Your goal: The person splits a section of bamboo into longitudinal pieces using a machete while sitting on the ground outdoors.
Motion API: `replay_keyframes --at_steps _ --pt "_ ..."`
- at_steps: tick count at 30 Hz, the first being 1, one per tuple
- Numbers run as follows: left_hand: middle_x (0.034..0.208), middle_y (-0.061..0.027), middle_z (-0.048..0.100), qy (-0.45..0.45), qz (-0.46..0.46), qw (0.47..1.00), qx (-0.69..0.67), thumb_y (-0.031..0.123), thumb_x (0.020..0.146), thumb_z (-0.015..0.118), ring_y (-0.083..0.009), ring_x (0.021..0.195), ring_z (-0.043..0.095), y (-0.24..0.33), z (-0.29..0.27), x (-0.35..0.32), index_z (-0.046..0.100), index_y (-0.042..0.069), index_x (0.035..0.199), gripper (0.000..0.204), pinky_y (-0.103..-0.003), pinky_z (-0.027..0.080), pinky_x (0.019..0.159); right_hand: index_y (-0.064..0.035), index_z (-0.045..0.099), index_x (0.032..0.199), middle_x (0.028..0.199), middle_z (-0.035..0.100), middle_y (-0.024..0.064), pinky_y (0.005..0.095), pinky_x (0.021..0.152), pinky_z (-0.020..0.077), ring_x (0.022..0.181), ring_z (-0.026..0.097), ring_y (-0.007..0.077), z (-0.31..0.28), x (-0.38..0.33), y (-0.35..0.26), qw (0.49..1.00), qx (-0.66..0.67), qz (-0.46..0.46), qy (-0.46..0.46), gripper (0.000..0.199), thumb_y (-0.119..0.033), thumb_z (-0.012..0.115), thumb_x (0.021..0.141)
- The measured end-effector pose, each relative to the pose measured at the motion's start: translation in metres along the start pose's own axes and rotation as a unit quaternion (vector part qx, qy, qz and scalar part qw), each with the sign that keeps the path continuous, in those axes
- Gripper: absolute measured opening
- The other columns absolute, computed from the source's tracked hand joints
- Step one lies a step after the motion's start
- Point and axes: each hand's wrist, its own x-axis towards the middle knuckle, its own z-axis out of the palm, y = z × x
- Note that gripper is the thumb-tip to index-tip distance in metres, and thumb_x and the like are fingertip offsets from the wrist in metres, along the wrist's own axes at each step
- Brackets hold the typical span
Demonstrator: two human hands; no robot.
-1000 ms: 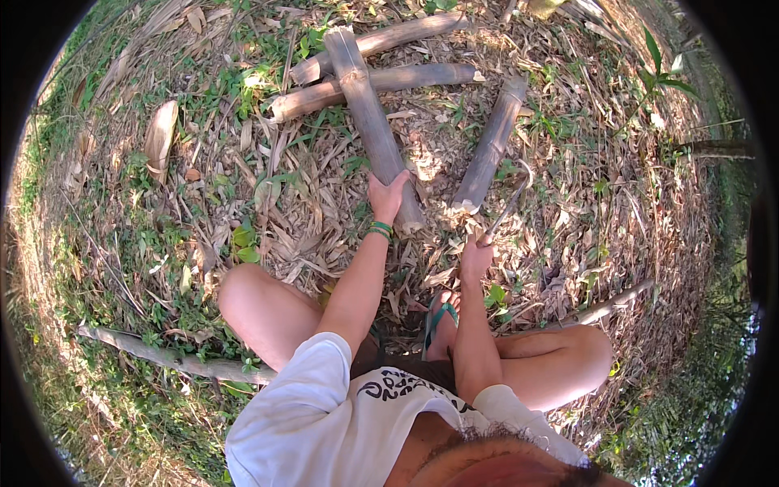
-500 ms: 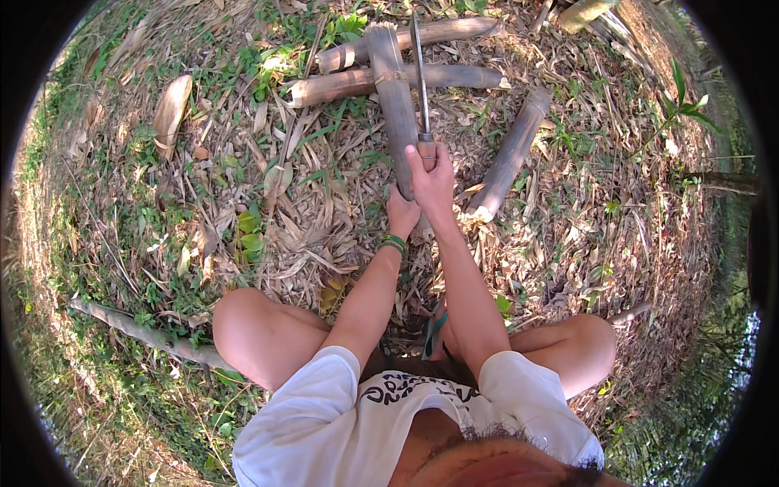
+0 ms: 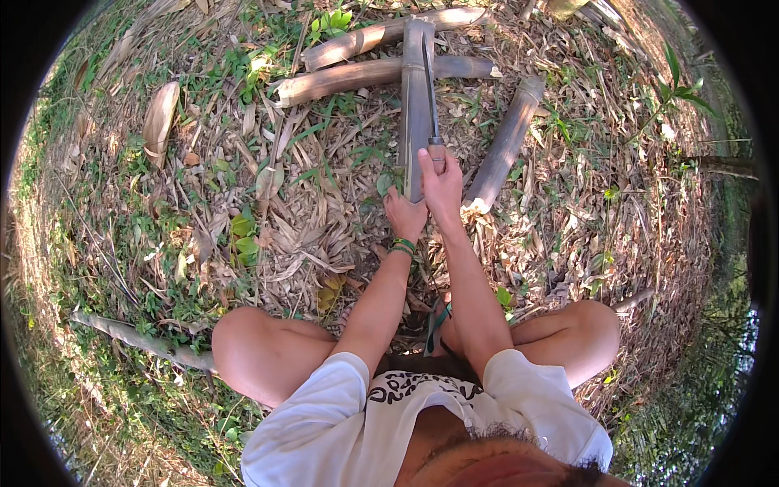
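A greyish-brown bamboo piece [image 3: 411, 105] points away from me, its far part resting across two bamboo lengths that lie sideways, a farther one [image 3: 365, 42] and a nearer one [image 3: 345, 79]. My left hand [image 3: 404, 213] is closed around its near end, with a green band at the wrist. My right hand [image 3: 442, 187] grips the brown handle of a long-bladed knife [image 3: 430, 93]. The narrow dark blade points away from me and lies over or just above the bamboo's right side; contact is unclear. Some of the left fingers are hidden beneath the bamboo.
Another bamboo length [image 3: 507, 144] lies slanted to the right of my right hand. A pale dry sheath [image 3: 161, 122] is at the left, and a long thin branch [image 3: 142, 339] runs beside my left knee. Dry leaves and green plants cover the ground.
The held bamboo has swung rightward at its far end and now points nearly straight ahead. The knife blade, formerly beside it on the right, is now over it. Both hands have shifted slightly right.
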Motion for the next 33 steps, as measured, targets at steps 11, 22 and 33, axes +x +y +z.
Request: replay_keyframes --at_steps 11,22,33 --pt "0.109 -0.0315 0.06 0.037 -0.036 0.999 -0.011 0.033 0.066 0.088 -0.048 0.108 0.057 -0.015 -0.001 -0.006 0.047 -0.013 0.12 0.082 -0.051 0.045 0.095 -0.0064 0.055 0.087 0.058 0.049 -0.0048 0.0233 0.041 0.0331 0.045 0.043 0.0039 0.007 -0.005 0.007 0.998 -0.034 -0.049 -0.03 0.029 -0.029 0.071 0.095" --pt "0.103 -0.0314 0.063 0.033 -0.023 0.998 -0.044 0.028 0.069 0.085 -0.0497 0.1 0.06 -0.045 0.031 0.009 0.047 -0.012 0.118 0.074 -0.054 0.046 0.09 -0.0006 0.065 0.088 0.066 0.058 0.002 0.0292 0.059 0.0435 0.061 0.051 0.0098 0.029 -0.015 0.001 0.997 -0.015 -0.047 -0.056 0.032 -0.032 0.071 0.092" --pt "0.104 -0.0306 0.061 0.042 -0.035 0.998 -0.014 0.026 0.067 0.085 -0.0477 0.103 0.058 -0.006 0.003 -0.011 0.048 -0.014 0.116 0.073 -0.052 0.046 0.094 -0.0088 0.051 0.072 0.053 0.048 -0.0011 0.0228 0.038 0.031 0.04 0.041 0.0065 -0.012 -0.004 -0.238 0.904 0.14 -0.403 -0.039 0.032 -0.022 0.066 0.097"
